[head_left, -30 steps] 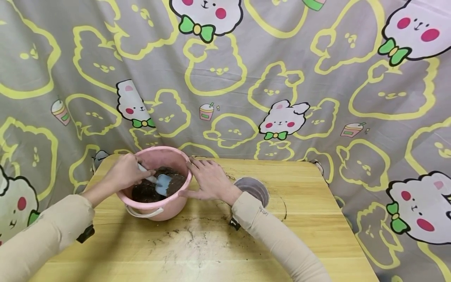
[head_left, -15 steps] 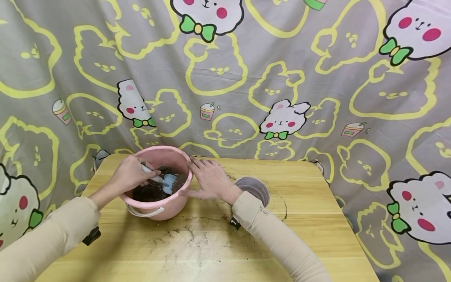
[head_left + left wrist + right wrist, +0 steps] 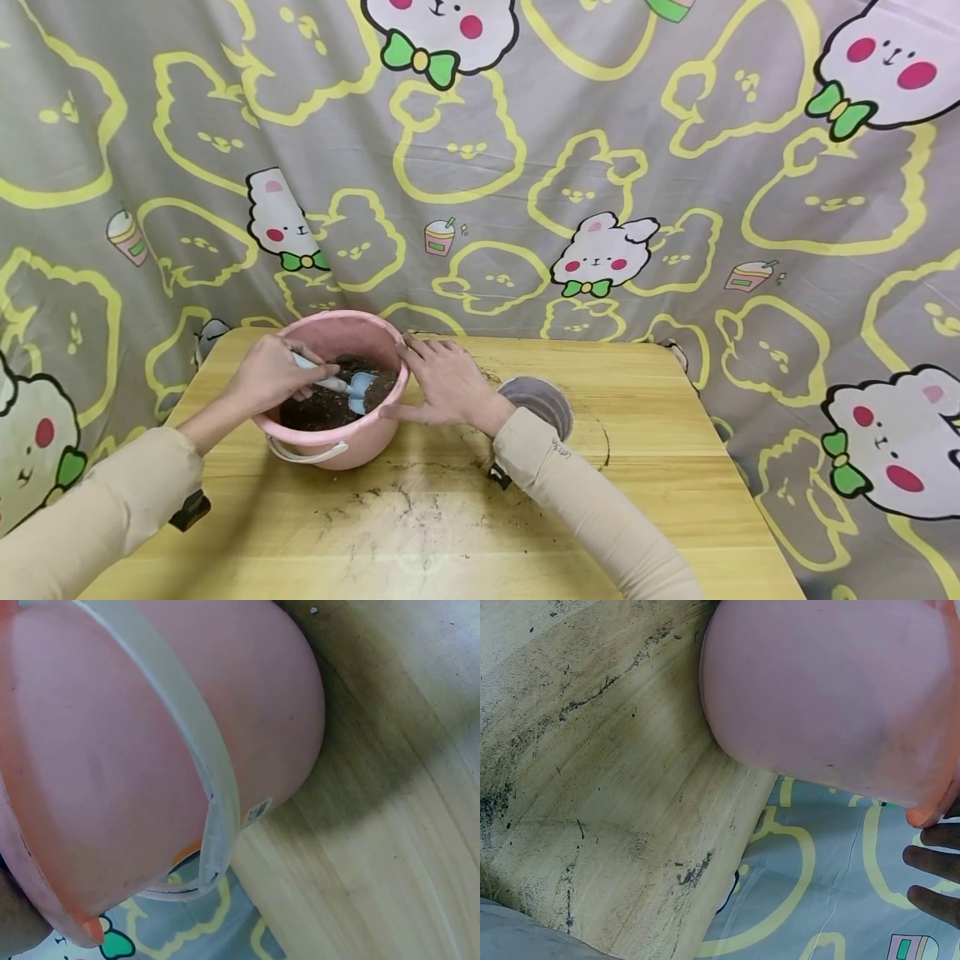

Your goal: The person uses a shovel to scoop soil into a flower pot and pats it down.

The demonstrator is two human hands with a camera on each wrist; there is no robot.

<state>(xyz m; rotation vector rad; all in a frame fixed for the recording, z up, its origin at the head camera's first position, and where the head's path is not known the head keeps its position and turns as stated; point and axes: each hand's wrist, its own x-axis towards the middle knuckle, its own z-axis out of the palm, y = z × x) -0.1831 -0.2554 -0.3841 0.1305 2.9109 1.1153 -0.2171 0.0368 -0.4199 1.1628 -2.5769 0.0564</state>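
Observation:
A pink bucket (image 3: 360, 446) with a white handle (image 3: 309, 453) stands on the left of the table, dark soil (image 3: 318, 408) in its bottom. My left hand (image 3: 272, 371) reaches over its near-left rim and grips the pale handle of a small blue shovel (image 3: 362, 390), whose blade lies at the soil. My right hand (image 3: 446, 383) rests on the bucket's right rim, fingers fairly straight and thumb spread along the outer wall. In the right wrist view several fingers (image 3: 934, 862) show beside the rim. The left wrist view shows mostly the bucket's wall (image 3: 97, 750) and its handle.
Right of the bucket, partly behind my right forearm, is a round grey container (image 3: 538, 400). Soil crumbs (image 3: 420, 508) are scattered over the wooden table (image 3: 660, 500). A patterned grey curtain (image 3: 495, 225) hangs close behind the table's back edge.
The blue shovel has shifted a little to the right in the bucket and its blade has turned, my left hand moving slightly with it. My right hand and the bucket stay in place.

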